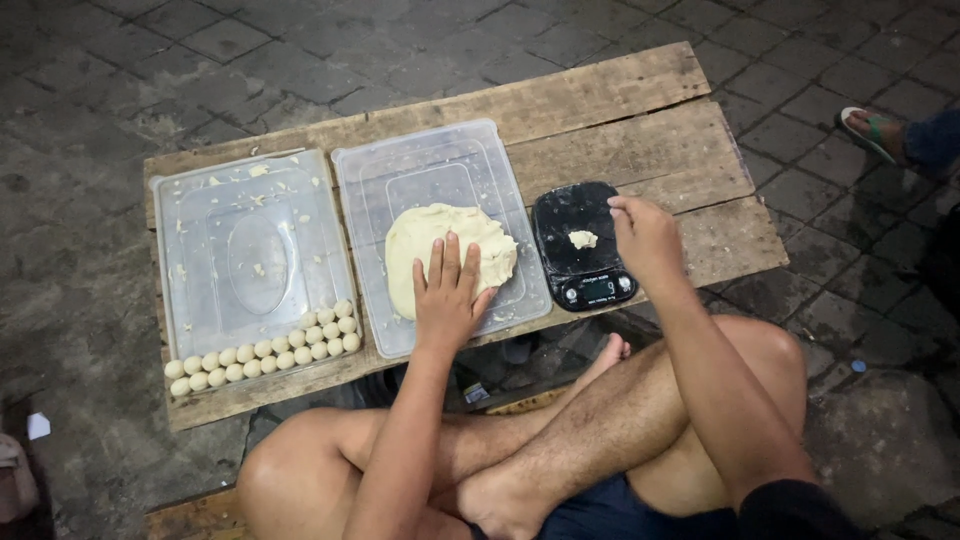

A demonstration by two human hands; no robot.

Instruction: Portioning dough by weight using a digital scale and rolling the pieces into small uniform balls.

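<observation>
Two hands | left grip flat, released on soft dough | right grip loosely curled over scale

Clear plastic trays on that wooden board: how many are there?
2. The left tray holds rows of small dough balls along its near edge; the middle tray holds the big dough lump under the left hand.

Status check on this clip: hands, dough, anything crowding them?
Left hand flat on dough mass in clear tray. Right hand over black scale, small dough piece on it. Rolled balls in left tray; nothing obstructing.
</observation>
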